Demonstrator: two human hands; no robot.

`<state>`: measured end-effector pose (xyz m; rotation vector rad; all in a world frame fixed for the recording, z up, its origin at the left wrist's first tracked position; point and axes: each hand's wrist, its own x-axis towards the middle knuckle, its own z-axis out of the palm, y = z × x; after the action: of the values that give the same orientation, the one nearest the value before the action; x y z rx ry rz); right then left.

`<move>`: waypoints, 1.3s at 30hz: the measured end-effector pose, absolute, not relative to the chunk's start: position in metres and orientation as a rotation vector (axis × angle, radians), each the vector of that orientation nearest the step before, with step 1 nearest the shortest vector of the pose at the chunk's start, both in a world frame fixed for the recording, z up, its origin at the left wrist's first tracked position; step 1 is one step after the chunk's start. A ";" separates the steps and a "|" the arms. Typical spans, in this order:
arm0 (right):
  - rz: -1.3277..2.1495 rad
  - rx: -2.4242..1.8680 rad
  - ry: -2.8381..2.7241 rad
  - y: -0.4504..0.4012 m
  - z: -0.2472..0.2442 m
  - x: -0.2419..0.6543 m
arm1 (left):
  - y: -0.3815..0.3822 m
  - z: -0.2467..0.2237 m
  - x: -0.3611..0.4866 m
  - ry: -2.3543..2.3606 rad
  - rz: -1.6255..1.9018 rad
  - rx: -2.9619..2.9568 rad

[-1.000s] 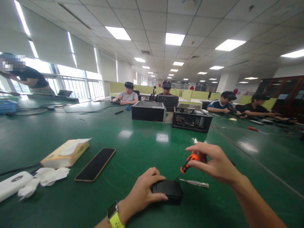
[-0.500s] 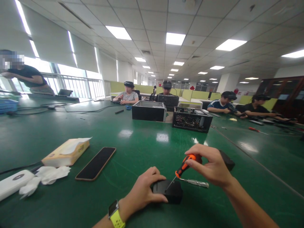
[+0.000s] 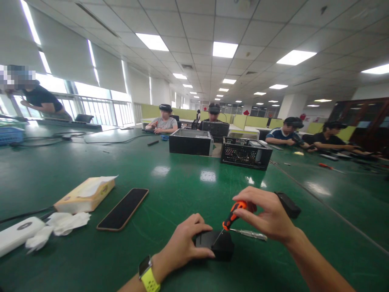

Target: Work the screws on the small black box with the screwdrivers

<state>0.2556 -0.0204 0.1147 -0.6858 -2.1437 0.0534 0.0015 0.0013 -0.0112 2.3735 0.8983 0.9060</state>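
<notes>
A small black box lies on the green table, gripped at its left end between the thumb and fingers of my left hand. My right hand is closed on the orange and black handle of a screwdriver. The screwdriver slants down to the left, and its tip meets the top of the black box. Behind the box lies a second screwdriver with a clear handle. Another black block sits just beyond my right hand, partly hidden by it.
On the left lie a phone, a tissue pack, crumpled tissues and a white device. Farther back stand two metal cases. Several people sit or stand around the table.
My right hand and the screwdriver handle have shifted slightly left, uncovering more of the black block behind. My left hand and the box have stayed put. The person at far left has moved.
</notes>
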 end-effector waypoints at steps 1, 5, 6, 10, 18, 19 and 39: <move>0.054 -0.666 -2.157 -0.022 0.116 0.256 | 0.001 -0.011 0.001 0.900 0.905 2.374; 0.102 -0.611 -2.221 -0.032 0.119 0.253 | 0.001 -0.010 0.002 0.920 0.891 2.379; 0.121 -0.596 -2.240 -0.035 0.120 0.252 | 0.001 -0.009 0.002 0.924 0.889 2.380; 0.140 -0.524 -2.285 -0.044 0.123 0.246 | 0.002 -0.008 0.002 0.928 0.889 2.379; 0.066 -0.579 -2.272 -0.039 0.121 0.248 | 0.002 -0.012 0.001 0.915 0.895 2.386; 0.061 -0.571 -2.274 -0.039 0.121 0.248 | 0.002 -0.012 0.001 0.916 0.893 2.387; -0.066 -0.677 -2.287 -0.041 0.122 0.253 | 0.002 -0.010 0.001 0.935 0.885 2.399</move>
<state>0.2530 -0.0408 0.1221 -0.6775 -2.2873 -0.0664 0.0010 0.0020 -0.0103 2.3986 0.9347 0.8848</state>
